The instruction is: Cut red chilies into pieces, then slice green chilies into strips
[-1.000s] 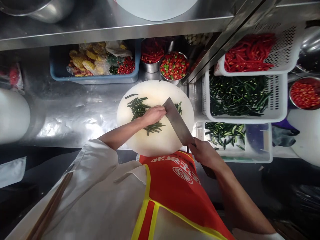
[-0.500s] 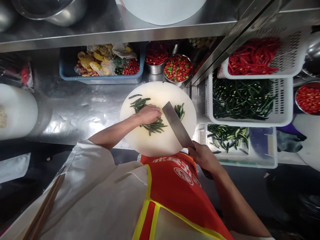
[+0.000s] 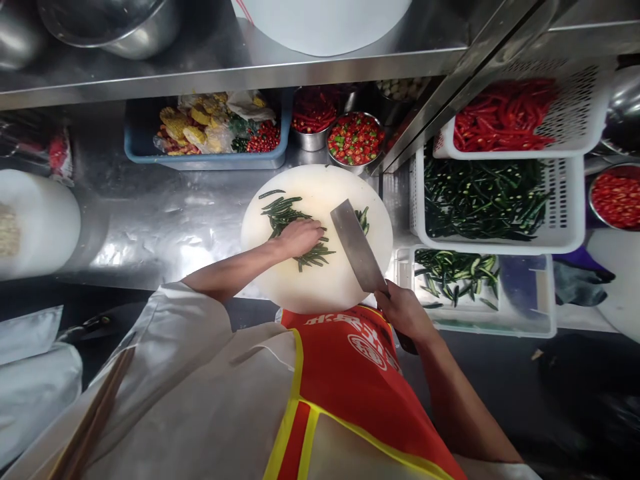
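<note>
A round white cutting board (image 3: 320,287) lies on the steel counter with a bunch of long green chillies (image 3: 283,215) on it. My left hand (image 3: 299,237) presses down on the bunch, fingers curled over the chillies. My right hand (image 3: 406,312) grips the handle of a wide cleaver (image 3: 356,245); its blade slants across the board just right of my left hand. A few cut green pieces (image 3: 362,219) sit beyond the blade.
White baskets at right hold red chillies (image 3: 503,113) and green chillies (image 3: 480,197); a tub (image 3: 525,293) below holds cut green pieces. Behind the board stand a bowl of chopped chillies (image 3: 355,138) and a blue tray (image 3: 210,160). A steel shelf (image 3: 250,60) overhangs.
The cleaver has shifted slightly between cuts beside my left hand, which stays on the chillies. The view has drifted a little.
</note>
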